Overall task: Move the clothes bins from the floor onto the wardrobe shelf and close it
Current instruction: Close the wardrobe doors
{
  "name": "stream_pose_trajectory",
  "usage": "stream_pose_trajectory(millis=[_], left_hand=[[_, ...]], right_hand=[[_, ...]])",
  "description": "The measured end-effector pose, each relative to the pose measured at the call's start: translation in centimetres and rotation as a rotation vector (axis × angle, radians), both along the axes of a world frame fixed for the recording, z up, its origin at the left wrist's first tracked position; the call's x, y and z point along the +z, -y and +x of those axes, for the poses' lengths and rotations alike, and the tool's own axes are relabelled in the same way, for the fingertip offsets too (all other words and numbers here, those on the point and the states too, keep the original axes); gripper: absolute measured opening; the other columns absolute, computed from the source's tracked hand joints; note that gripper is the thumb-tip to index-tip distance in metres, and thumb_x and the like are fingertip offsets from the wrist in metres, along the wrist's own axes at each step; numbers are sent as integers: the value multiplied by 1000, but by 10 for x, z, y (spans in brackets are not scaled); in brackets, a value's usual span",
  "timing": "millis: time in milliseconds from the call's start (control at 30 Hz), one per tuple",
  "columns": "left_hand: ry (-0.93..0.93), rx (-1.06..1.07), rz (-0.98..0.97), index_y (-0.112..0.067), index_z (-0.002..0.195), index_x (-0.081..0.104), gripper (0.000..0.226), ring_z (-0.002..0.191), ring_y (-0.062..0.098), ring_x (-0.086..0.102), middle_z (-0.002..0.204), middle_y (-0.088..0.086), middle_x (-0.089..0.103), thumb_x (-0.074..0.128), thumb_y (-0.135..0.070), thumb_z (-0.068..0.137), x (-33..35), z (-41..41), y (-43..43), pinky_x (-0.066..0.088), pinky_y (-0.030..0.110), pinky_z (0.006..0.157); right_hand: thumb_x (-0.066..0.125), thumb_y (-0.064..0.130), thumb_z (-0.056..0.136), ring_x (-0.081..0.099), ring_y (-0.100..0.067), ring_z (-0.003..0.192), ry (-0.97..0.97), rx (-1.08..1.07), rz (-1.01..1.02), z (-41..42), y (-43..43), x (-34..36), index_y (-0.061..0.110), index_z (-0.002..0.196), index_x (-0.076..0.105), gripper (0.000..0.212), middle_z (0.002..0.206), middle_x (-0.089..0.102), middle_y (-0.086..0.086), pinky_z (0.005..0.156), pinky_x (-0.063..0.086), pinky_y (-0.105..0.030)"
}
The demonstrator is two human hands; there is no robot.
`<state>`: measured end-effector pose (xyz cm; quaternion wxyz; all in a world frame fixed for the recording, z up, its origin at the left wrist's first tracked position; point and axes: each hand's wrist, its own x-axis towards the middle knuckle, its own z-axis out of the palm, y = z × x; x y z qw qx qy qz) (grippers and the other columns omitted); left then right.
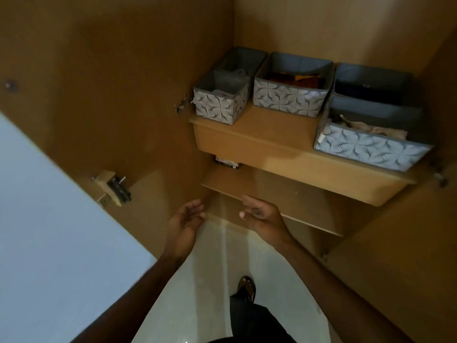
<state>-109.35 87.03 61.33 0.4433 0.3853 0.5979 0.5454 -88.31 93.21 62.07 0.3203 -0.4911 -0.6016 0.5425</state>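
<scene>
While they hover empty just before the lower shelf (272,191), left hand (185,219) and right hand (263,215): fingers relaxed, palms facing, nothing held. Wardrobe shelf (259,137) above carries five: small clothes bin (218,102) front left, rear-left bin (241,59), middle bin (289,95) with brown cloth, front-right bin (371,147) with pale cloth, rear-right bin (371,78). Left door (99,95) stands open.

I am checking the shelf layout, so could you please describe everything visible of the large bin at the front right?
The large bin is an open-topped rectangular box, seemingly fabric, with a pale leaf-like print outside, grey trim and grey lining. Crumpled beige cloth lies inside. It stands upright at the right end of the shelf, close to its front edge, and seems to touch the dark-filled bin behind it.
</scene>
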Motion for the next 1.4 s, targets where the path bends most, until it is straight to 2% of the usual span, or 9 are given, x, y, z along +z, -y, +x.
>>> stream_pose_trajectory(millis=[100,267,533,700,933,1033,1167,1267,1400], left_hand=[[0,11,18,-14,120,60,34,97,2,66,110,0,68,59,1,90,2,-2,62,51,19,83],[8,19,30,-15,117,61,33,97,5,65,110,3,68,60,3,89,12,14,134,51,15,79],[-12,-102,129,-13,115,61,32,99,13,64,109,7,68,62,3,87,34,114,187,52,17,80],[-22,-254,134,-17,111,62,34,97,15,65,106,7,69,64,5,85,45,225,208,50,25,85],[-69,-454,177,-7,118,60,30,97,13,63,109,5,66,59,2,90,81,402,232,52,16,78],[-82,-538,197,-10,118,59,31,104,18,62,115,9,64,60,0,89,99,455,225,53,23,81],[-161,-609,245,-21,123,55,39,112,13,57,121,-4,59,66,-9,86,125,504,213,52,29,88],[-158,-654,263,-24,126,51,43,113,14,56,118,-11,55,65,-10,87,148,526,212,51,35,93],[-195,-728,301,-21,127,52,42,118,14,55,120,-15,56,60,-5,90,152,533,210,51,33,96]], right_hand=[[71,18,85,60,-1,109,8,-30,16,4,60,0,22,133,54,51,130,61,2,98,49,-27],[71,19,85,62,-2,105,57,-71,47,35,143,18,23,133,56,50,126,63,2,87,49,-16],[71,21,85,63,-11,110,84,-176,106,136,224,51,27,132,55,50,127,63,3,98,51,-39],[70,22,86,61,-9,112,90,-271,123,241,280,72,24,133,55,49,124,63,6,95,52,-31],[69,14,86,65,-8,102,151,-506,210,405,343,89,16,121,65,35,113,70,1,82,50,-13],[65,8,88,66,-16,103,164,-600,257,447,349,102,18,109,71,24,111,71,0,91,53,-29],[54,8,93,57,-20,116,212,-688,230,477,331,128,13,124,62,33,124,63,-3,103,46,-48],[47,5,94,56,-7,112,141,-629,199,476,315,156,22,130,55,41,126,59,2,99,47,-38],[44,-12,87,59,14,67,111,-488,230,469,306,168,15,120,59,45,93,63,9,59,46,-7]])
